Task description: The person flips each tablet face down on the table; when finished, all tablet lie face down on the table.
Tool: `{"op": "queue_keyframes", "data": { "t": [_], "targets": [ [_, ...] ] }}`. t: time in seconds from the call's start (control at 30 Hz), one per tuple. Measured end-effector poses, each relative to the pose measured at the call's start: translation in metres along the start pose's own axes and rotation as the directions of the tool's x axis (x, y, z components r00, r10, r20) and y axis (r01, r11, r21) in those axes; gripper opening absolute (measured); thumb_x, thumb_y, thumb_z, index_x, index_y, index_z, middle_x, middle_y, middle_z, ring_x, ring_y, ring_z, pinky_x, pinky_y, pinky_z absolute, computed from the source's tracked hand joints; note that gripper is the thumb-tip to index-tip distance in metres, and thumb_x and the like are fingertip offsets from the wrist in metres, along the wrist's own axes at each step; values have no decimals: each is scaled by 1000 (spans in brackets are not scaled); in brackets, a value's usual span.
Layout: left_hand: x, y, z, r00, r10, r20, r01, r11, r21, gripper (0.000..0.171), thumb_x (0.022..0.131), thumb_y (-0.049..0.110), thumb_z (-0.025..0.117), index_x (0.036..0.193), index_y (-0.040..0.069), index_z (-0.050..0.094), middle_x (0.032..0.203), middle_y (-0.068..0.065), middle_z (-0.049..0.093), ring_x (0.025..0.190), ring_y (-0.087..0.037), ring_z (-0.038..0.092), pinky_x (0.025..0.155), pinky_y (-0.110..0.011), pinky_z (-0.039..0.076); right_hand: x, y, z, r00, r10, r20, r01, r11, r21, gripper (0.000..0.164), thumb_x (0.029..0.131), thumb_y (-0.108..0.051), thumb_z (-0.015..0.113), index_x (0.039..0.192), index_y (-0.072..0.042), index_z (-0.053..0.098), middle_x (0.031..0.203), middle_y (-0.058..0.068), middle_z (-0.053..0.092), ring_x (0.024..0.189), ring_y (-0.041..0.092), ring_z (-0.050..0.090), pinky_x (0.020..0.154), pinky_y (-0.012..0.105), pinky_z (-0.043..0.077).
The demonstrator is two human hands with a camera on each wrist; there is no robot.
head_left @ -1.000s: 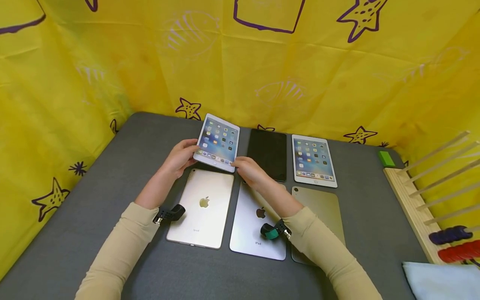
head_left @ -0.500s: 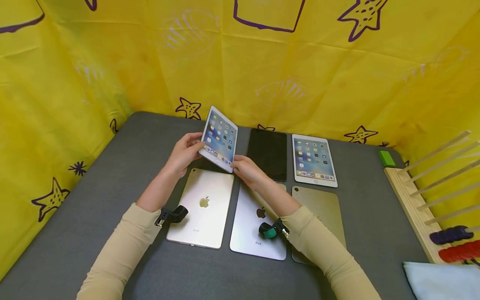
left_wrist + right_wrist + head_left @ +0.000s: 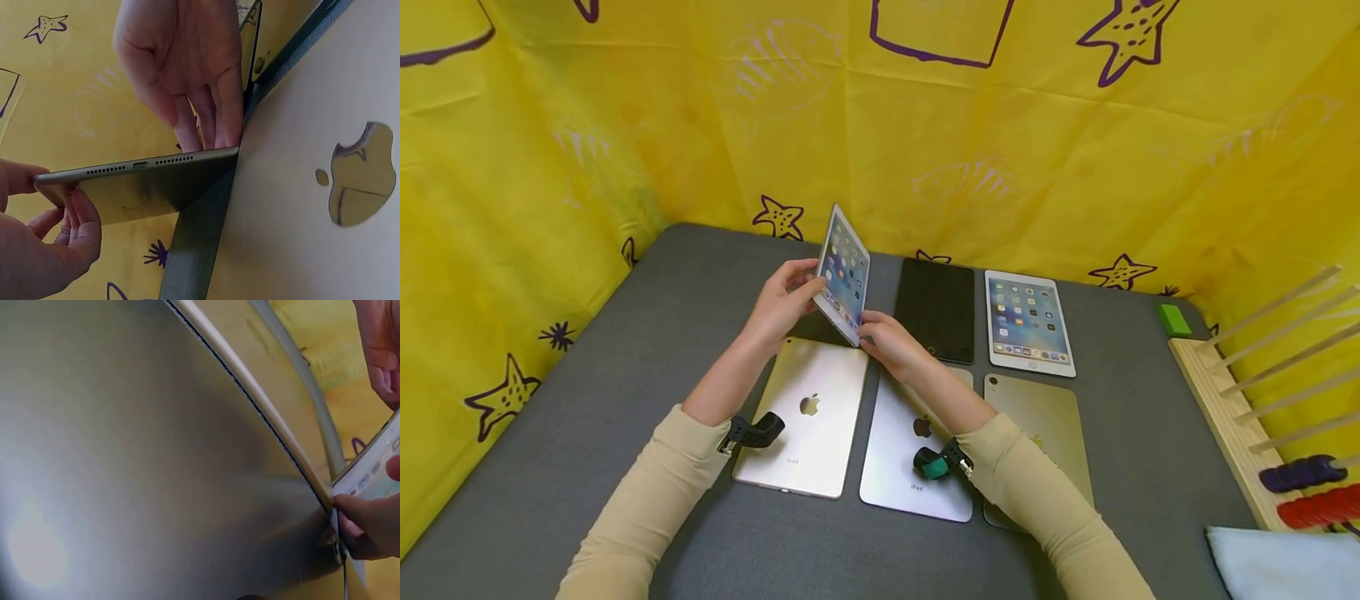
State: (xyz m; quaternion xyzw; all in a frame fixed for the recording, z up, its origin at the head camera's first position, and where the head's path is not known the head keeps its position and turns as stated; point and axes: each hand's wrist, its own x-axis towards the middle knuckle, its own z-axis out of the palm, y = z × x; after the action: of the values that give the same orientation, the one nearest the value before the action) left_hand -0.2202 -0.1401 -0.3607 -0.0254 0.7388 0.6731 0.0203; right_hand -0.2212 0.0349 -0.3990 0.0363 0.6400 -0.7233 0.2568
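Note:
A tablet [image 3: 845, 275] with a white-bordered screen full of app icons stands steeply tilted above the table, turned partly to the right. My left hand [image 3: 782, 302] grips its left edge, thumb toward the front and fingers behind. At the lower right corner my right hand [image 3: 891, 342] pinches the tablet. The left wrist view shows the tablet's bottom edge [image 3: 140, 165] with its port and speaker holes, between both hands. Right below lies a gold tablet [image 3: 808, 442], back up. A silver tablet [image 3: 898, 467], also back up, lies under my right forearm.
Behind the right hand lie a black tablet [image 3: 935, 304] and a white tablet [image 3: 1030, 322] with icons on screen. An olive-gold tablet [image 3: 1037, 408] is partly hidden by the right sleeve. A wooden bead frame [image 3: 1225, 433], green block [image 3: 1173, 319] and pale blue cloth [image 3: 1285, 558] stand right.
The held tablet has turned from nearly facing me to a steep, almost edge-on tilt, its left edge raised. My left hand has moved up and right; the right hand keeps its corner.

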Motion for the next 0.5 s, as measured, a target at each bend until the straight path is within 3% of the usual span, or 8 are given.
{"op": "queue_keyframes", "data": {
  "t": [0.33, 0.5],
  "targets": [
    [2, -1, 17, 997, 31, 70, -26, 997, -70, 47, 98, 24, 60, 141, 9, 48, 109, -7, 49, 95, -18, 51, 97, -50, 45, 0, 2, -8, 999, -23, 40, 23, 1000, -19, 50, 101, -6, 44, 147, 7, 30, 149, 21, 35, 138, 27, 33, 115, 35, 24],
    [0, -1, 26, 996, 45, 73, -38, 995, -96, 48, 97, 24, 63, 140, 10, 50, 109, -7, 49, 95, -18, 51, 97, -51, 45, 0, -5, -14, 999, -17, 36, 18, 1000, -25, 46, 103, -10, 43, 145, 6, 36, 143, 22, 41, 131, 31, 42, 112, 37, 31]
  ]
}}
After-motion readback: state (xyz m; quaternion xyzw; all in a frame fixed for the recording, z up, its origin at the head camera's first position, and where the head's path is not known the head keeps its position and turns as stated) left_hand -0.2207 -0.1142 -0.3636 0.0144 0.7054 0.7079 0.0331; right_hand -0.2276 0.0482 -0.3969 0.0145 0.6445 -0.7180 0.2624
